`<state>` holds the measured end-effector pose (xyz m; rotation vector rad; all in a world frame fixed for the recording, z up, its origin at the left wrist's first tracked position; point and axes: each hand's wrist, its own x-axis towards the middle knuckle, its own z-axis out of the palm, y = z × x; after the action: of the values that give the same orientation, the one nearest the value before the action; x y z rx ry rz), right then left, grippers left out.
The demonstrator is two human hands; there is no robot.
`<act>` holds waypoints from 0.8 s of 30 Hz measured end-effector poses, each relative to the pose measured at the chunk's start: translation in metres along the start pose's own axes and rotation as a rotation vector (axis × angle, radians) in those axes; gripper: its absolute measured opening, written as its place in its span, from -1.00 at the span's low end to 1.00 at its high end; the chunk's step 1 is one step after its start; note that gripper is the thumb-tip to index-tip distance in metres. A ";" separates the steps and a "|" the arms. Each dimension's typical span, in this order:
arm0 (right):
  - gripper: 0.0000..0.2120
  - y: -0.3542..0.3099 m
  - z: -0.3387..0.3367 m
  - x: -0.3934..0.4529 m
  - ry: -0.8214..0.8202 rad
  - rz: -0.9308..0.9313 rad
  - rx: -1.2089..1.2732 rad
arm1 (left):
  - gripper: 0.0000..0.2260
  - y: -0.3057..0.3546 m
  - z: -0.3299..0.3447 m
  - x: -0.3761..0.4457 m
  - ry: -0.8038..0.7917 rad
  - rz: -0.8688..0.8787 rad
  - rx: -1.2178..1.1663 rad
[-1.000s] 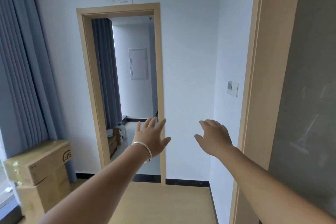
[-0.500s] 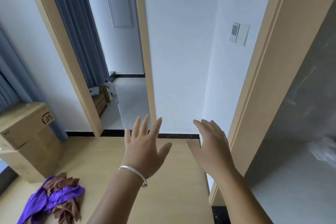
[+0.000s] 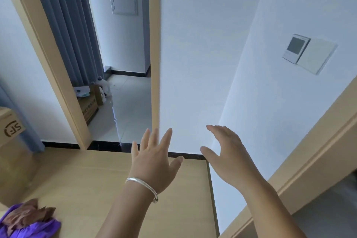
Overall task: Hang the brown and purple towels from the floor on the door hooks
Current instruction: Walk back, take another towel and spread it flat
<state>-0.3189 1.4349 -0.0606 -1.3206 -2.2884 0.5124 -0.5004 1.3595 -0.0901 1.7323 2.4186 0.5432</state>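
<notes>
Your crumpled heap of brown and purple cloth towels (image 3: 25,220) lies on the pale wooden floor (image 3: 92,183) at lower left, untouched. You're at the reaching stage, so the next move calls for stooping left. Your left hand (image 3: 154,162) and right hand (image 3: 229,156) are both spread, holding nothing.

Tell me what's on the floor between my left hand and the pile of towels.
Nothing: in the head view only bare wooden floor lies between the left hand and the bundled purple towel and brown towel.
</notes>
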 end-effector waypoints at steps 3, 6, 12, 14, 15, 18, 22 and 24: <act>-0.46 -0.003 0.013 0.044 -0.015 -0.015 -0.016 | -0.35 -0.017 -0.001 0.042 0.012 -0.003 -0.032; -0.47 -0.002 0.026 0.078 -0.020 -0.014 -0.008 | -0.35 -0.033 -0.001 0.076 0.019 -0.001 -0.031; -0.49 0.005 0.051 0.138 -0.056 -0.061 0.012 | -0.35 -0.058 0.008 0.127 0.036 -0.047 -0.019; -0.49 0.009 0.061 0.165 -0.069 -0.078 0.022 | -0.36 -0.065 0.013 0.144 0.033 -0.078 0.001; -0.49 0.011 0.066 0.180 -0.082 -0.086 0.032 | -0.35 -0.069 0.015 0.154 0.031 -0.099 0.013; -0.49 0.015 0.082 0.230 -0.130 -0.142 0.068 | -0.34 -0.080 0.018 0.185 0.038 -0.183 0.054; -0.51 0.013 0.097 0.299 -0.205 -0.259 0.107 | -0.34 -0.090 0.010 0.228 0.087 -0.301 0.140; -0.50 0.010 0.103 0.333 -0.241 -0.325 0.114 | -0.34 -0.093 0.004 0.248 0.118 -0.367 0.176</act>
<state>-0.5156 1.7211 -0.0871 -0.8469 -2.5597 0.7064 -0.6658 1.5656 -0.0991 1.2885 2.8508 0.4052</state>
